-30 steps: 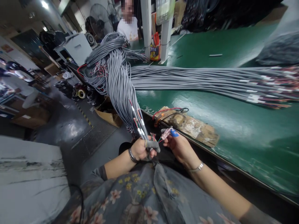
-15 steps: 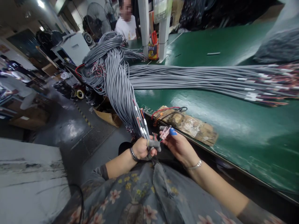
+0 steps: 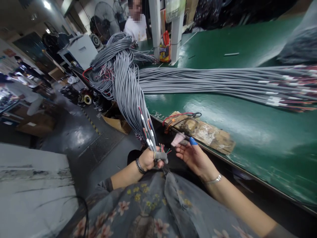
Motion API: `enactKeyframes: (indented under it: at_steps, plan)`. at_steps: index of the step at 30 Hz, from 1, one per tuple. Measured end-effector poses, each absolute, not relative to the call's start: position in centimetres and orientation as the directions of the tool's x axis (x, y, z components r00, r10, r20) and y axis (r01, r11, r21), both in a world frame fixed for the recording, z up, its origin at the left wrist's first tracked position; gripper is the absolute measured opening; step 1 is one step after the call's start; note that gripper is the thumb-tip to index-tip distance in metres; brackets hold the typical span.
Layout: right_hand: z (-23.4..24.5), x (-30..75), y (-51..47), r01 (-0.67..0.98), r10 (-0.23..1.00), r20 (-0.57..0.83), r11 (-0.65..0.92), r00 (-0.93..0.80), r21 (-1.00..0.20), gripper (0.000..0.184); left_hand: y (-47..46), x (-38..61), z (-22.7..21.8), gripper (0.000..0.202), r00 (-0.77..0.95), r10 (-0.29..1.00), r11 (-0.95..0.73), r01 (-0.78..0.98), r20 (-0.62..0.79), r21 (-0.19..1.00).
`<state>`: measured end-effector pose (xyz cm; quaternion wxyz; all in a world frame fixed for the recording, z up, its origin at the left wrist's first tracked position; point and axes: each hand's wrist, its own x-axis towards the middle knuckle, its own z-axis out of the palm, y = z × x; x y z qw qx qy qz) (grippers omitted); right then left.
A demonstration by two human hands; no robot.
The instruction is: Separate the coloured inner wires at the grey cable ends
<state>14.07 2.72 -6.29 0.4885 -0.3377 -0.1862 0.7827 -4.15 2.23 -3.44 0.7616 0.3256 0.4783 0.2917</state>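
Observation:
My left hand point(image 3: 150, 159) is closed around the end of a grey cable point(image 3: 148, 137), with short coloured wires point(image 3: 162, 148) fanning out above its grey-covered thumb. My right hand point(image 3: 194, 157) sits just to the right, a small gap away from the wires, pinching a small pinkish connector point(image 3: 178, 138) between fingertips; one finger wears a blue cot. The cable runs up into a thick bundle of grey cables point(image 3: 123, 79) hanging off the green table point(image 3: 247, 132).
More grey cables point(image 3: 223, 81) stretch right across the table. A worn brown board with red and black wires point(image 3: 200, 130) lies at the table's near edge. A cardboard box point(image 3: 116, 122) sits on the floor. A person in white point(image 3: 136, 26) sits beyond the bundle.
My right hand with the connector has drawn slightly right and up, away from the wire ends. My left hand keeps its grip.

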Motion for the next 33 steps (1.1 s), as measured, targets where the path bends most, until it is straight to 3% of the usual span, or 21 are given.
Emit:
enactKeyframes:
  at_steps: [7, 11, 14, 17, 25, 29, 33]
  plan:
    - [-6.4, 14.1, 2.1, -0.559, 0.883, -0.416, -0.463, -0.219, -0.688, 0.039, 1.9, -4.3, -4.4, 0.042, 0.389, 0.754, 0.586, -0.033, -0.529, 0.810]
    - [-6.3, 13.8, 1.4, -0.454, 0.920, -0.376, -0.382, -0.109, -0.804, 0.040, 1.8, -4.5, -4.7, 0.048, 0.410, 0.773, 0.535, -0.010, -0.484, 0.845]
    - [-6.0, 13.5, 0.8, -0.272, 0.961, -0.268, -0.278, -0.074, -0.921, 0.039, 1.4, -4.8, -5.2, 0.049, 0.407, 0.781, 0.503, 0.041, -0.474, 0.863]
    - [-5.2, 13.2, 0.4, -0.065, 0.978, -0.135, -0.147, -0.162, -0.987, 0.038, 0.9, -5.0, -5.6, 0.047, 0.409, 0.786, 0.464, 0.104, -0.463, 0.880]
    - [-3.4, 13.4, -0.9, 0.163, 0.943, 0.161, 0.215, -0.292, -0.963, 0.025, -0.3, -4.9, -6.0, 0.011, 0.430, 0.835, 0.075, 0.527, -0.342, 0.847]
    - [-3.9, 14.5, -1.4, 0.227, 0.954, 0.193, 0.245, -0.228, -0.943, 0.020, -0.9, -5.2, -5.7, 0.010, 0.479, 0.839, 0.021, 0.447, -0.259, 0.894]
    - [-3.6, 15.0, -2.3, 0.254, 0.957, 0.220, 0.264, -0.188, -0.930, 0.019, -2.1, -6.1, -4.3, 0.028, 0.478, 0.866, 0.058, 0.198, -0.148, 0.979]
